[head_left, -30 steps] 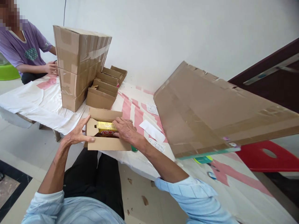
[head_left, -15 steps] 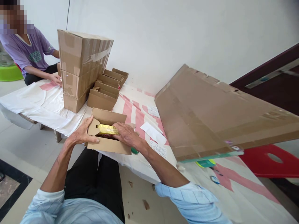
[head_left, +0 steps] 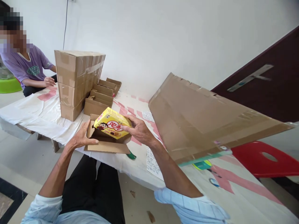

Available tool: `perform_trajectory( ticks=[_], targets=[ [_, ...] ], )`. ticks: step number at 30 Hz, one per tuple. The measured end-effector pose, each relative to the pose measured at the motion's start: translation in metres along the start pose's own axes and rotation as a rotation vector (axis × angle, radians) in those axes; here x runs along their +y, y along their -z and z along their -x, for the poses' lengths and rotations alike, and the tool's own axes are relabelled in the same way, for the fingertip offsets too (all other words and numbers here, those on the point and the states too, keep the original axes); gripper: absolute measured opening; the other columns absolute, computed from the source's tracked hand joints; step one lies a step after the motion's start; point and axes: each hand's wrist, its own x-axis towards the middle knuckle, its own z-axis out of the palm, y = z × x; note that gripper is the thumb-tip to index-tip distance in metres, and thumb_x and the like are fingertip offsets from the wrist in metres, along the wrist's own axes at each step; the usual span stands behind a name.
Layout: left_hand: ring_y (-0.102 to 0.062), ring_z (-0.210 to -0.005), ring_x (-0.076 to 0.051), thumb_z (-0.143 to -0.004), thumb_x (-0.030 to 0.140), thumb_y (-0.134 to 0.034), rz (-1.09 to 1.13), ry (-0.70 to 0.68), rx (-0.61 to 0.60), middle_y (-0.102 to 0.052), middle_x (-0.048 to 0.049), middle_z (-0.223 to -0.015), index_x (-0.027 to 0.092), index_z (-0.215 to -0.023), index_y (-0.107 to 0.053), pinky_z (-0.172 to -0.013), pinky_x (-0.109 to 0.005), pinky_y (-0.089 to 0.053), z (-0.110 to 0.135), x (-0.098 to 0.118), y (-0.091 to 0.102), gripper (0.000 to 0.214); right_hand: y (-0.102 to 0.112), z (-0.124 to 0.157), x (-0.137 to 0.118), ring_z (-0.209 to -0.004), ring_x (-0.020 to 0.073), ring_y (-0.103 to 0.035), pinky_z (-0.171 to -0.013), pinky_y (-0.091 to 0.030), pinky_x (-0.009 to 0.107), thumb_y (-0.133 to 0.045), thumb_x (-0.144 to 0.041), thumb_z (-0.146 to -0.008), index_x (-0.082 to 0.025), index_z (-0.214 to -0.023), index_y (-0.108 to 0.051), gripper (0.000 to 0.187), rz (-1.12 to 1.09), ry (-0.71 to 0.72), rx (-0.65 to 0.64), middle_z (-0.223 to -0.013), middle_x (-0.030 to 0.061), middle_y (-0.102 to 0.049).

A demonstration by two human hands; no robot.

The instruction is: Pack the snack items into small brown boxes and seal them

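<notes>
A small cardboard box [head_left: 107,147] stands with its flaps up at the near edge of the cloth-covered table. My left hand [head_left: 80,136] grips its left end, thumb along the near flap and fingers on the far side. Above the box's mouth, a yellow snack box [head_left: 109,123] with red lettering and a cartoon face is tilted, its printed front turned toward me. My right hand [head_left: 140,129] is closed around the right end of this yellow box. A green-handled tool [head_left: 131,155] lies by the cardboard box's right corner, partly hidden.
Taped cartons [head_left: 67,74] are stacked at the back left, beside several open cardboard boxes [head_left: 97,105]. A large carton [head_left: 201,121] stands at right, near a tape roll [head_left: 214,182] and a red stool [head_left: 263,158]. A person [head_left: 35,68] sits far left. A printed sheet [head_left: 153,165] lies under my right forearm.
My right hand has raised the yellow snack box out of the cardboard box and tilted it. My left hand keeps its grip on the cardboard box. The view has shifted slightly.
</notes>
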Motion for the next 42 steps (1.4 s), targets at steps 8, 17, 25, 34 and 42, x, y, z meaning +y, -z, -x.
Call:
perform_trajectory(
  ticks=[8,17,25,34,42],
  targets=[
    [-0.04,-0.159,-0.04,-0.087,0.067,-0.08,-0.03,-0.191,0.196,-0.04,-0.0166,-0.172,0.026,-0.166,-0.042,-0.13,-0.058,-0.036,-0.004,0.054,0.026,0.097,0.009,-0.003,-0.032,-0.116,0.0302,-0.072,-0.1,-0.062,0.044,-0.089,-0.054,-0.08,-0.022,-0.128,-0.076,0.058,-0.172,0.064,0.027,-0.126,0.0081,-0.078],
    [-0.073,-0.115,-0.035,-0.08,0.058,-0.089,0.432,-0.182,0.166,-0.076,-0.0141,-0.131,0.017,-0.146,-0.06,-0.094,-0.041,-0.062,-0.024,0.11,0.035,0.083,-0.002,-0.011,-0.05,-0.126,0.0325,-0.07,-0.102,-0.063,0.045,-0.089,-0.064,-0.077,-0.024,-0.13,-0.071,0.069,-0.268,0.126,0.128,-0.137,0.0118,-0.073],
    [-0.076,-0.099,-0.028,-0.074,0.063,-0.091,0.666,-0.16,0.425,-0.079,-0.0111,-0.116,0.018,-0.129,-0.062,-0.086,-0.038,-0.062,-0.032,0.131,0.038,0.077,-0.04,-0.007,-0.066,-0.133,0.0356,-0.067,-0.09,-0.068,0.044,-0.063,-0.08,-0.09,-0.028,-0.148,-0.056,0.078,-0.341,0.121,0.183,-0.154,0.013,-0.064],
    [-0.073,-0.1,-0.028,-0.087,0.078,-0.069,0.414,-0.141,0.36,-0.074,-0.0145,-0.128,0.019,-0.141,-0.06,-0.065,-0.03,-0.056,-0.041,0.114,0.038,0.08,-0.062,-0.024,-0.046,-0.121,0.034,-0.073,-0.075,-0.07,0.041,-0.059,-0.07,-0.093,-0.026,-0.145,-0.06,0.068,-0.459,0.052,0.248,-0.148,0.0116,-0.068],
    [-0.068,-0.094,-0.027,-0.082,0.078,-0.071,0.331,-0.045,0.293,-0.076,-0.0118,-0.103,0.017,-0.115,-0.067,-0.074,-0.035,-0.055,-0.052,0.058,0.025,0.07,-0.089,-0.038,0.008,-0.088,0.026,-0.08,-0.069,-0.068,0.038,-0.066,-0.061,-0.095,-0.023,-0.133,-0.066,0.054,-0.532,-0.263,0.243,-0.12,0.0117,-0.081]
  ],
)
